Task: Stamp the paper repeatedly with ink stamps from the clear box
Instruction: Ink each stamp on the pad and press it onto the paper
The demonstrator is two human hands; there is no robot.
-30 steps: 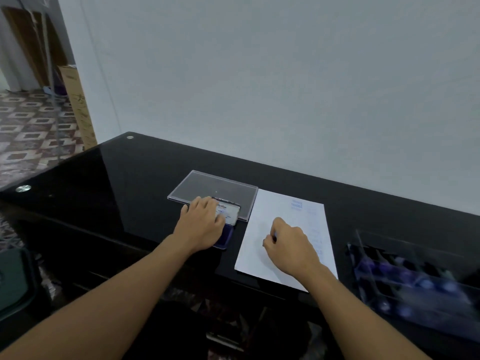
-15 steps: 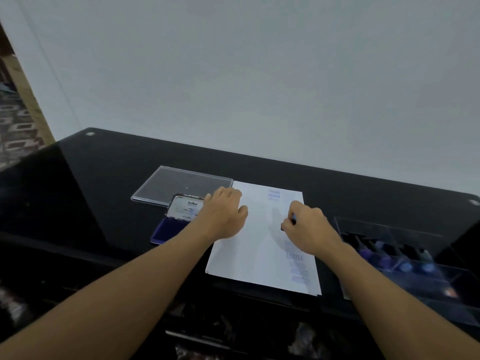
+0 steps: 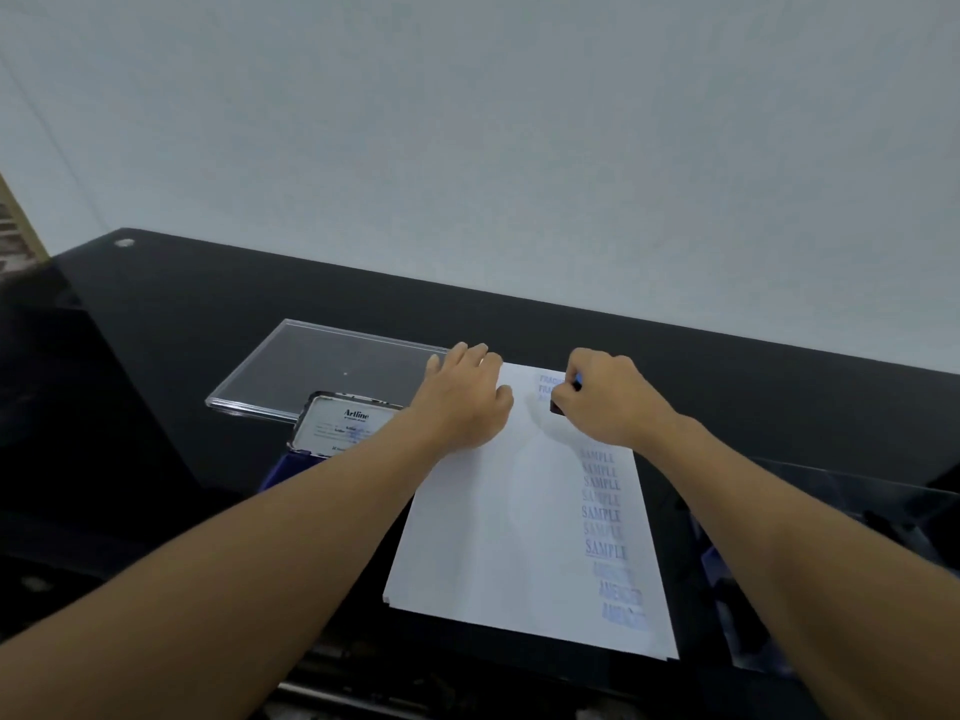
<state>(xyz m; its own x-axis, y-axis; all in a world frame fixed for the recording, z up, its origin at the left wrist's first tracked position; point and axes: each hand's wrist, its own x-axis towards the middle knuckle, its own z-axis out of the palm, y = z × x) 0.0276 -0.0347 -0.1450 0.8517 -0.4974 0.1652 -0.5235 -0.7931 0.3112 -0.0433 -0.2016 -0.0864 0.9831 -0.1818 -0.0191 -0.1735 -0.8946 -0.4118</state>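
Observation:
A white sheet of paper (image 3: 509,527) lies on the black glossy table, with a column of blue "SAMPLE" and other prints down its right side and a few prints at its top. My right hand (image 3: 608,400) grips a small dark ink stamp (image 3: 558,406) and holds it down on the paper's top, just below those top prints. My left hand (image 3: 465,402) lies flat on the paper's upper left corner, fingers apart. The open blue ink pad (image 3: 332,433) with its white-labelled lid sits left of the paper. The clear box (image 3: 852,491) of stamps stands at the right, partly hidden by my right forearm.
A clear plastic lid (image 3: 322,368) lies flat behind the ink pad. The black table (image 3: 182,356) runs against a pale wall; its front edge passes just below the paper. A patterned floor shows at the far left.
My left hand left the ink pad and came to rest on the paper's top left corner. My right hand carried the stamp from the middle of the paper up to its top. The view swung right.

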